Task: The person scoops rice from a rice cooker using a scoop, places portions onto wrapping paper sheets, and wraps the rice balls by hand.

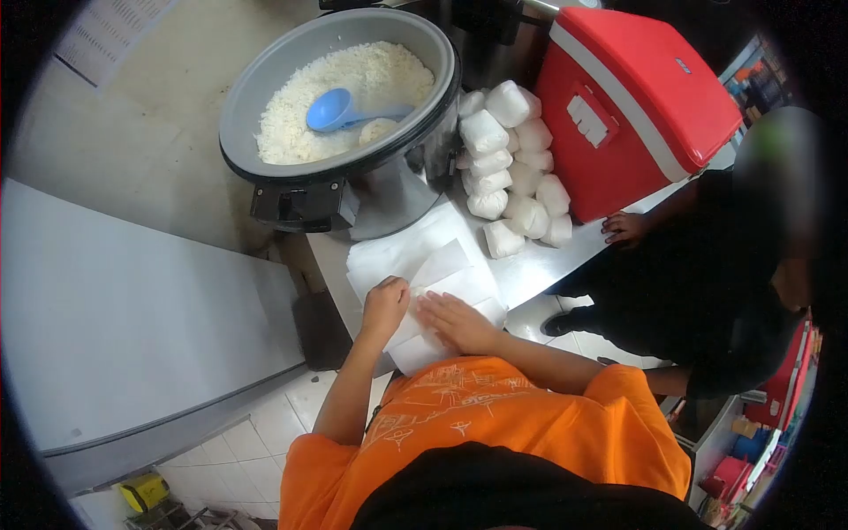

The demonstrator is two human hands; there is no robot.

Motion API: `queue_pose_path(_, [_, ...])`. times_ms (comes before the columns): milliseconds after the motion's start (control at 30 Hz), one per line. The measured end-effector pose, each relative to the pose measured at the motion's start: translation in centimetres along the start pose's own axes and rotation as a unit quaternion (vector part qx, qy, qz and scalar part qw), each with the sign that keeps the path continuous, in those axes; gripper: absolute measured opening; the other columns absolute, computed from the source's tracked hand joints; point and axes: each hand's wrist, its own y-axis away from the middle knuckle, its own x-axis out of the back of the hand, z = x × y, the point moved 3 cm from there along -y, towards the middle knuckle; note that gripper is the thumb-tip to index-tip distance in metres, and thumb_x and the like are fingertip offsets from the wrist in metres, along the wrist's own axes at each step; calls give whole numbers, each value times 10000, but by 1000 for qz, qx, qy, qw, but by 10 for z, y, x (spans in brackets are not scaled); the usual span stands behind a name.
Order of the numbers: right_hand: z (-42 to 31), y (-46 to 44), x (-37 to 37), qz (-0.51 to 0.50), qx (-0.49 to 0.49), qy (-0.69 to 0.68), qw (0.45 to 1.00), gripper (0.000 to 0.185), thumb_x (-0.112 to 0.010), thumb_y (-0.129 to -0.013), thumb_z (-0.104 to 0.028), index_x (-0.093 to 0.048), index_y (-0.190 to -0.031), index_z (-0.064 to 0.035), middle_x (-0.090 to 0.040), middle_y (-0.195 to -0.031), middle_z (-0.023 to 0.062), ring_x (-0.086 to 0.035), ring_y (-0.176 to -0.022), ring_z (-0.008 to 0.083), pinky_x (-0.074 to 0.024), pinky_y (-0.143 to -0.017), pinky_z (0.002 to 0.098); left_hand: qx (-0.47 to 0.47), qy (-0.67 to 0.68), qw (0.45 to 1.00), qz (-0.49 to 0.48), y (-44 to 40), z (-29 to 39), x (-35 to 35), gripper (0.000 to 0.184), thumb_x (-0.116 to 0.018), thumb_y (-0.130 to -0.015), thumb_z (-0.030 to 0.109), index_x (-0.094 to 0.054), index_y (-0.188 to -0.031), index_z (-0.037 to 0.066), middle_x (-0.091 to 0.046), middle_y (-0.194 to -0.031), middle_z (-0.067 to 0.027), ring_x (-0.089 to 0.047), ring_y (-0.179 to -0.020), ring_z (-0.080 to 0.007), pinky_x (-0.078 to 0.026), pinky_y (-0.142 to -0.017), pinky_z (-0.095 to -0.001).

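Sheets of white paper (397, 256) lie stacked on the metal table in front of me. My left hand (386, 307) is closed in a fist at the left side of the top sheet; whatever its fingers pinch is hidden. Flat on the paper lies my right hand (457, 321), fingers stretched out towards the left hand. Just beyond the stack stands a large rice cooker (389, 203), open and holding white rice (291, 106). A blue ladle (331, 109) rests on the rice. Several white wrapped packets (486, 134) are piled right of the cooker.
A red cooler box (632, 97) with a white band stands behind the packets. At the right, a person in dark clothes (689, 274) rests a hand (624, 227) at the metal table's (552, 258) edge. A large pale panel (141, 309) stands on the left.
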Motion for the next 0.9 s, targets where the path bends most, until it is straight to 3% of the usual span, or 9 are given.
queue_pose_path(133, [22,-9,-39,24,-11,26,999,520,-568,-745,-95,-428,-1236,5,-379,-1345,191,-371,-1247,321,-314,-1024,440,11,-33,999,3,16,4,-11,69,-584,-771,51,-604,-827,16,-612,-818,-144,-599,-750,-329,-481,-661,-393])
queue_pose_path(233, [36,0,-20,-23,-129,-117,985,547,-631,-717,-104,-441,-1217,13,-460,-1235,179,-437,-1165,346,-351,-985,450,17,-69,997,5,40,7,-28,110,-574,-776,48,-615,-874,21,-618,-840,-141,-605,-751,-322,-490,-664,-398])
queue_pose_path(300, [55,28,7,150,-180,29,972,521,-622,-725,-113,-442,-1206,-24,-456,-1237,159,-437,-1124,341,-348,-955,464,7,-73,997,25,48,3,-43,124,-573,-776,48,-620,-889,21,-629,-868,-142,-616,-769,-315,-500,-681,-391])
queue_pose_path(367, [55,41,46,166,-204,48,964,516,-623,-727,-114,-445,-1204,-29,-461,-1232,152,-438,-1126,334,-352,-941,450,-31,-87,994,64,66,-2,-50,208,-569,-778,42,-608,-981,13,-618,-1029,-162,-619,-898,-303,-509,-766,-364])
queue_pose_path(467, [48,48,62,181,-208,72,959,541,-637,-714,-115,-444,-1215,-49,-465,-1241,134,-448,-1125,306,-351,-924,416,-96,-185,978,17,71,18,-46,300,-563,-786,55,-565,-1082,5,-526,-1218,-187,-546,-1084,-307,-468,-889,-377])
queue_pose_path(600, [3,20,42,94,-85,66,990,522,-531,-791,-112,-394,-1293,-72,-418,-1319,128,-375,-1241,283,-304,-1001,424,-118,-217,969,-1,76,23,-45,372,-569,-795,100,-523,-1147,-10,-487,-1252,-167,-473,-1160,-313,-421,-929,-416])
queue_pose_path(733, [-3,11,-20,-42,-22,33,998,596,-534,-821,-166,-316,-1367,-70,-310,-1428,112,-282,-1330,239,-215,-1072,458,-41,-185,981,-43,87,10,-52,439,-579,-787,102,-489,-1202,-12,-455,-1247,-168,-442,-1154,-316,-383,-931,-440])
queue_pose_path(800, [15,15,-41,-60,-31,83,994,606,-509,-852,-208,-268,-1389,-67,-292,-1438,102,-269,-1337,231,-174,-1087,470,-35,-97,994,23,97,0,-51,523,-622,-764,128,-465,-1252,26,-456,-1256,-162,-442,-1156,-328,-380,-947,-427])
queue_pose_path(900, [39,26,-51,-91,-130,80,984,634,-514,-854,-221,-237,-1404,-70,-227,-1466,102,-219,-1357,209,-143,-1096,485,82,-14,996,22,115,-17,-52,652,-675,-739,207,-403,-1305,32,-430,-1286,-160,-415,-1174,-367,-354,-988,-408])
